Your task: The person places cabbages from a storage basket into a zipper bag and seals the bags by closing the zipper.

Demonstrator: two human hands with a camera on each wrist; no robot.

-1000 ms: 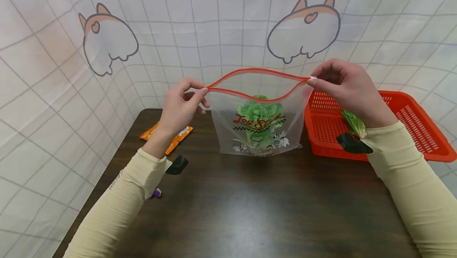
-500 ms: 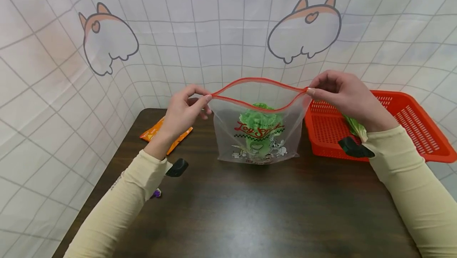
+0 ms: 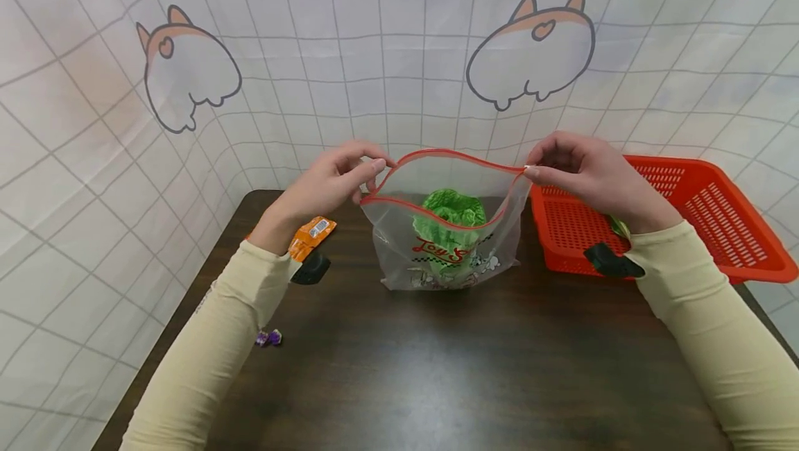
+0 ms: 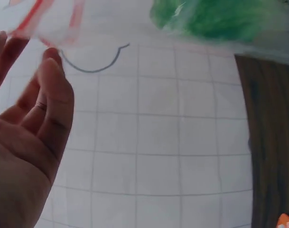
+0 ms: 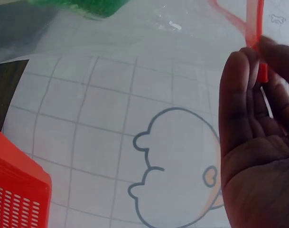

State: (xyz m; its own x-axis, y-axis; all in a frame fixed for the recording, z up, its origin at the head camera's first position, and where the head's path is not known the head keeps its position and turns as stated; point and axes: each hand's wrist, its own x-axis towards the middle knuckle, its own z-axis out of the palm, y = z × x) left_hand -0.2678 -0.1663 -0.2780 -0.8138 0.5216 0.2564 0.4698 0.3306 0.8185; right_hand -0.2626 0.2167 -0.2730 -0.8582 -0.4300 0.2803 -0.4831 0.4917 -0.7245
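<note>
A frosted zip bag (image 3: 393, 250) with a red rim and printed lettering stands on the dark table. Inside it is a green head of lettuce (image 3: 446, 207), its leafy top showing through the wide mouth. At the rim's far left side, the fingertips of my left hand (image 3: 333, 180) hold the red edge, while the front left corner juts out below them. My right hand (image 3: 580, 170) pinches the right corner between thumb and fingers; the red strip (image 5: 262, 71) shows between them in the right wrist view.
A red slotted basket (image 3: 743, 218) sits at the right, with a leafy green vegetable (image 3: 619, 227) partly hidden behind the right wrist. An orange packet (image 3: 314, 230) lies behind the left wrist. Small purple-wrapped pieces (image 3: 268, 338) are nearer on the table (image 3: 449, 361). A patterned sheet hangs behind.
Both hands have come down and closer together, and the bag has lowered to the table. Its mouth gapes wider, its front left corner now apart from the left fingertips, with more lettuce visible.
</note>
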